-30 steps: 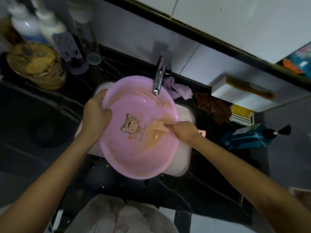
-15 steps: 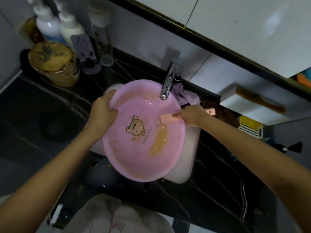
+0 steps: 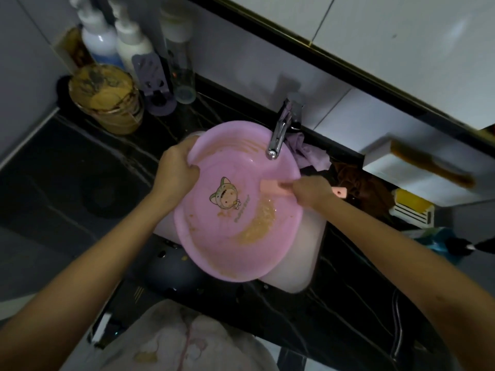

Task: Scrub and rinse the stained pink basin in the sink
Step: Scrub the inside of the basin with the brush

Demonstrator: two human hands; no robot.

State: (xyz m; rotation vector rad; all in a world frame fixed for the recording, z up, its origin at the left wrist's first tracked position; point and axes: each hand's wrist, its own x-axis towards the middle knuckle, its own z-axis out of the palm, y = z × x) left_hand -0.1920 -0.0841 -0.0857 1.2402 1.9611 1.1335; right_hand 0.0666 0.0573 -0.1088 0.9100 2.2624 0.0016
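The right hand [image 3: 312, 194] is curling its fingers tight round the handle of a small pink scrub brush [image 3: 270, 189]. The brush is poking out to the left, into the pink basin [image 3: 230, 263]. The long way of the brush is running across, from the right rim toward the middle. Its flat front end is lying on the inside wall, just up and right of the cat picture [image 3: 225, 196]. The biggest brown stain [image 3: 258, 228] is sitting just below the brush, on the side nearer the person, so I think the next rub is going to have to come down and a little left. The right hand is the nearer one to that stain. The left hand [image 3: 176, 170] is gripping the upper left rim with its fingers curled over the edge, and it is holding the basin tipped. The basin is round, shallow and made of smooth, shiny plastic. The stain is looking lumpy and wet, with thinner brown streaks up near the top rim. The basin is resting over the white sink [image 3: 302, 261], which has soft round corners. A shiny metal tap [image 3: 278, 135] is hanging over the top rim, and I am seeing no water coming out. The sink is sitting in a black table [image 3: 67, 170] with thin pale lines.
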